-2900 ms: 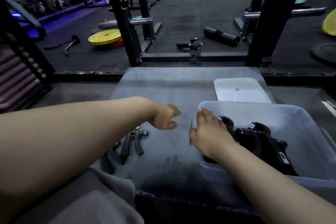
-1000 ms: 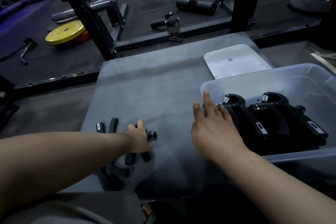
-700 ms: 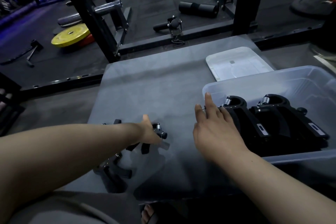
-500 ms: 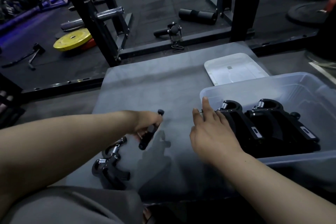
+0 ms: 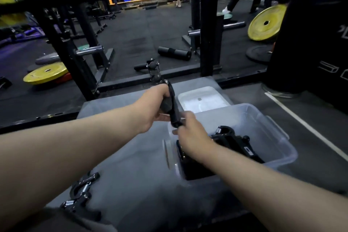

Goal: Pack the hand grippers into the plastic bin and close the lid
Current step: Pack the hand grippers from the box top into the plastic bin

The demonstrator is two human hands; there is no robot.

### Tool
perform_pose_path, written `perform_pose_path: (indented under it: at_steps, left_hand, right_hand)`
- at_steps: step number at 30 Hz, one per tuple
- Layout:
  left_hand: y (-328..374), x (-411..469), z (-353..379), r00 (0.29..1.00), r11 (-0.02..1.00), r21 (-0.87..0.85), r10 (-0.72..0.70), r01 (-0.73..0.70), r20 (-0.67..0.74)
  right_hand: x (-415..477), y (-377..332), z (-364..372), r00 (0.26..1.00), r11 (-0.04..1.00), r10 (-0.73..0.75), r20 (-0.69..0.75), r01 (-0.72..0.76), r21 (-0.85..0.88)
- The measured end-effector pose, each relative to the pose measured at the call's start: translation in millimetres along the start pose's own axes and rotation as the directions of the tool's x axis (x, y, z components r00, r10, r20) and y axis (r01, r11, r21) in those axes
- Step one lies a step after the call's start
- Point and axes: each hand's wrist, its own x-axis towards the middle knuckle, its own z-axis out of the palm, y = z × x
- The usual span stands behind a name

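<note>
A: Who's holding what?
B: Left hand (image 5: 152,107) has its fingers wrapped tight round one handle of the held hand gripper (image 5: 169,104), raised just over the far-left corner of the plastic bin (image 5: 278,158). Right hand (image 5: 192,135) meets the lower handle tip. It's blurred, so can't tell if its fingers pinch or only touch.
A: Why two hands?
B: My guess is a handover, or steering it down into the bin's free left part.
A: Lid?
B: Lid (image 5: 203,100) lies flat on the counter (image 5: 135,165) just behind the bin. Likely parked there so the opening is free for loading. Closing not yet done.
A: Counts?
B: One bin, one lid, one gripper in hand. For the packed hand grippers (image 5: 235,143) inside the bin, one spring coil is clear and the black mass runs under the right forearm, so that count is unsure. Loose hand grippers (image 5: 81,196) sit on the counter well left of the bin, near side. Two coils show, so probably two, lying tangled against each other.
</note>
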Motion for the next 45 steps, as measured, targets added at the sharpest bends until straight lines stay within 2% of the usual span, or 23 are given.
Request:
perform_pose_path:
  at_steps: [2,4,7,10,14,16,18,21,23,27,30,33,35,38,41,45]
  left_hand:
    - [3.6,-3.4,21.3,0.999,0.998,-0.038,0.042,-0.042,-0.005]
    - [3.0,-3.2,36.7,0.999,0.995,-0.097,0.041,-0.039,0.015]
    - [-5.2,-4.1,57.5,0.993,0.994,-0.102,0.046,-0.035,0.109]
    - [-14.5,-6.9,76.8,0.973,0.999,-0.039,0.029,-0.021,0.230]
    - [-23.6,-1.1,82.1,0.953,0.999,-0.001,-0.036,0.038,0.299]
    - [-28.1,3.9,77.9,0.940,0.992,-0.003,-0.118,0.125,0.321]
    - [-31.9,7.4,72.4,0.925,0.976,0.021,-0.213,0.217,0.315]
    - [-38.3,10.8,61.1,0.921,0.950,0.122,-0.308,0.286,0.240]
    - [-42.7,10.8,51.9,0.907,0.918,0.245,-0.365,0.313,0.211]
    - [-55.5,2.7,42.5,0.894,0.813,0.523,-0.405,0.257,0.190]
    - [-63.3,-2.6,41.8,0.917,0.774,0.603,-0.362,0.196,0.166]
    - [-66.3,-7.2,39.8,0.923,0.710,0.689,-0.347,0.142,0.166]
    - [-66.7,-11.1,40.0,0.922,0.680,0.723,-0.347,0.123,0.169]
    - [-65.1,-15.6,44.4,0.935,0.624,0.776,-0.325,0.096,0.145]
    - [-65.5,-15.4,47.3,0.943,0.541,0.839,-0.304,0.055,0.135]
    - [-66.9,-15.3,45.9,0.944,0.377,0.925,-0.288,-0.045,0.163]
  right_hand:
    - [2.1,-12.4,-32.1,0.992,0.962,0.110,0.062,-0.122,0.243]
    - [1.9,-20.0,-65.8,0.980,0.929,0.144,0.140,-0.183,0.322]
    - [1.2,-20.1,-107.7,0.936,0.895,0.148,0.320,-0.265,0.359]
    - [3.0,-6.2,-127.6,0.867,0.886,0.197,0.458,-0.357,0.295]
    - [2.9,7.5,-137.3,0.824,0.932,0.141,0.549,-0.298,0.207]
    - [1.9,10.0,-136.4,0.836,0.958,0.150,0.527,-0.254,0.131]
    - [2.0,13.9,-129.2,0.858,0.960,0.212,0.467,-0.273,0.067]
    - [3.6,22.4,-111.1,0.862,0.932,0.291,0.415,-0.353,0.080]
    - [4.0,25.5,-101.2,0.886,0.936,0.309,0.345,-0.347,0.052]
    - [6.9,27.7,-92.9,0.925,0.948,0.313,0.215,-0.318,-0.012]
    - [5.3,28.9,-87.7,0.920,0.943,0.329,0.215,-0.310,-0.117]
    - [5.9,33.7,-81.8,0.935,0.931,0.298,0.191,-0.240,-0.274]
    - [6.2,33.5,-79.3,0.949,0.870,0.267,0.170,-0.161,-0.466]
    - [2.6,30.8,-75.0,0.941,0.704,0.260,0.215,-0.033,-0.710]
    - [-1.3,31.8,-69.2,0.938,0.635,0.246,0.245,0.035,-0.771]
    - [0.5,35.6,-67.3,0.950,0.625,0.204,0.236,0.059,-0.778]
